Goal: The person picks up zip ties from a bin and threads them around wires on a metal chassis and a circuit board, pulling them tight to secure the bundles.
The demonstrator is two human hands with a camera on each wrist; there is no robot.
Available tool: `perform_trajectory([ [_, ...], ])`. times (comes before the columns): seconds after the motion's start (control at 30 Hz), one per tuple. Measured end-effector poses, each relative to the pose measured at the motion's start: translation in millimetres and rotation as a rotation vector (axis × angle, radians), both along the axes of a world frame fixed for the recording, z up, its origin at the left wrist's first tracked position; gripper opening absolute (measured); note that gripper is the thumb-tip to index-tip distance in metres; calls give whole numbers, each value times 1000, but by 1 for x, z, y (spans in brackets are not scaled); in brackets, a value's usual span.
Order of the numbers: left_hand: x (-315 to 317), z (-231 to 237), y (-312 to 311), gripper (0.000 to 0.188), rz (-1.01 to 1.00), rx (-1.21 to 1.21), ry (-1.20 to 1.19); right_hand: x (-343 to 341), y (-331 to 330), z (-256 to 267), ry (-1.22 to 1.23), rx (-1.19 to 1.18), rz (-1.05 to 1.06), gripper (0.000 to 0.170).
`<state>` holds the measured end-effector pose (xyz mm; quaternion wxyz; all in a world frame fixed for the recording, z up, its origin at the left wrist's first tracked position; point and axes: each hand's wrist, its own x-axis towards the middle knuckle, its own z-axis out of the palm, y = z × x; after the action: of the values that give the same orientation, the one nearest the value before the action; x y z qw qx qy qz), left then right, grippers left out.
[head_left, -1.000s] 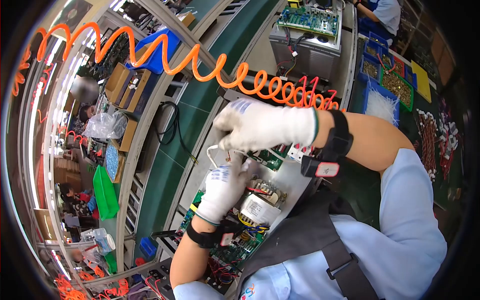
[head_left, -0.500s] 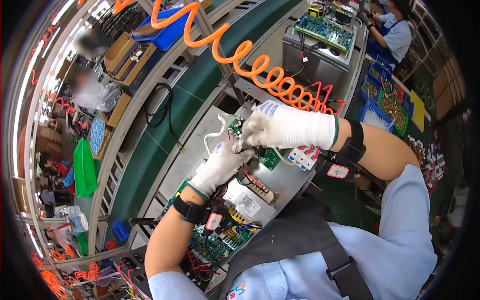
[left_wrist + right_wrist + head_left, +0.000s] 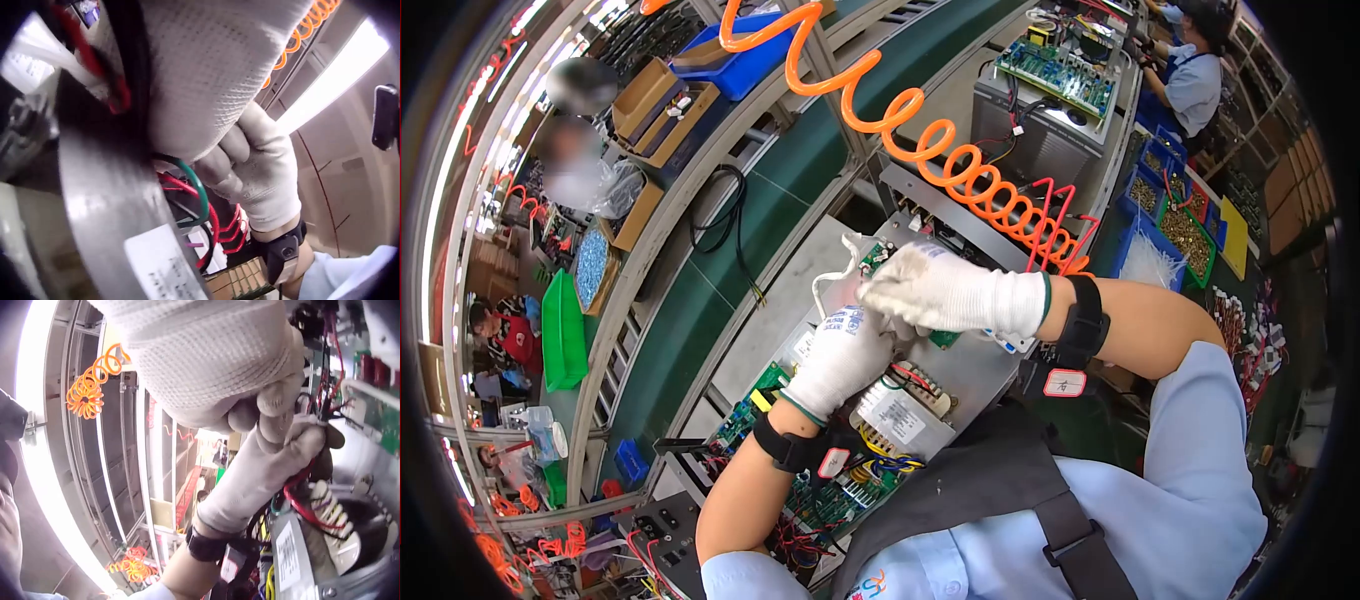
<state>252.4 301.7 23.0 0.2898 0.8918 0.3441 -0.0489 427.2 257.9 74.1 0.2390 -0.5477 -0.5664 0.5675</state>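
Both hands wear white knit gloves and meet over a metal chassis [image 3: 985, 378] with circuit boards and a transformer. My left hand [image 3: 840, 355] pinches thin wires [image 3: 325, 406] between thumb and fingers, as the right wrist view shows. A white cable [image 3: 822, 285] loops up beside that hand. Fingers curled, my right hand [image 3: 945, 290] has its fingertips right at the left hand's. What it grips I cannot tell. Below the left fingers sits the transformer [image 3: 895, 415], with a white label and red wires [image 3: 306, 509] along its terminals.
An orange coiled hose [image 3: 970, 165] hangs across the far side. Beyond stands another unit with a green circuit board [image 3: 1055, 80]. Parts bins [image 3: 1185, 225] lie at right, near another person [image 3: 1195, 75]. At left, a black cable [image 3: 725, 215] lies on the green conveyor [image 3: 700, 300].
The head view has shifted, and the hands appear lower than at first. The right hand has drawn in over the left fingertips. The left hand keeps its pinch.
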Motion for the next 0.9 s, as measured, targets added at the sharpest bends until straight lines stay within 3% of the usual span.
perform_trajectory([
  [0.1, -7, 3, 1, 20, -77, -2, -197, 23, 5, 5, 74, 448, 70, 28],
  [0.13, -10, 4, 3, 18, -97, 3, -273, 27, 7, 18, 445, 314, -41, 27],
  [0.17, -19, 17, 13, 20, -102, 84, -329, 37, 1, 57, 508, 226, -150, 29],
  [0.2, -28, 30, 23, 23, -103, 168, -383, 40, -4, 81, 208, 327, -182, 32],
  [0.23, -20, 79, 11, 24, 393, -247, -494, 35, -8, 91, 9, 518, -161, 29],
  [0.27, -23, 107, 9, 30, 375, -325, -591, 28, -13, 95, -189, 710, -137, 27],
  [0.33, -25, 104, 15, 27, 142, -168, -588, 7, -12, 89, -237, 1077, 44, 25],
  [0.43, -34, 134, -7, 23, 145, -300, -143, -13, -20, 86, -331, 1058, 146, 22],
  [0.47, -34, 145, -13, 21, 101, -287, -94, -15, -21, 86, -322, 1076, 175, 24],
  [0.53, -47, 132, -22, 23, 165, -600, -312, -23, -23, 85, -160, 1017, 163, 21],
  [0.6, -53, 121, -19, 30, -79, -389, -447, -30, -21, 83, -116, 1017, 197, 19],
  [0.67, -56, 128, -17, 37, -182, -292, -395, -27, -13, 90, -241, 1109, 271, 20],
  [0.77, -61, 125, -22, 41, -276, -68, -434, -25, -15, 95, -123, 1169, 327, 23],
  [0.8, -70, 128, -24, 35, -267, -87, -372, -24, -18, 97, -155, 1106, 371, 21],
  [0.87, -69, 181, -42, 26, -14, -319, -163, -33, -16, 114, -621, 1111, 577, 18],
  [0.9, -69, 197, -52, 23, 111, -399, -112, -40, -14, 108, -524, 1239, 558, 18],
])
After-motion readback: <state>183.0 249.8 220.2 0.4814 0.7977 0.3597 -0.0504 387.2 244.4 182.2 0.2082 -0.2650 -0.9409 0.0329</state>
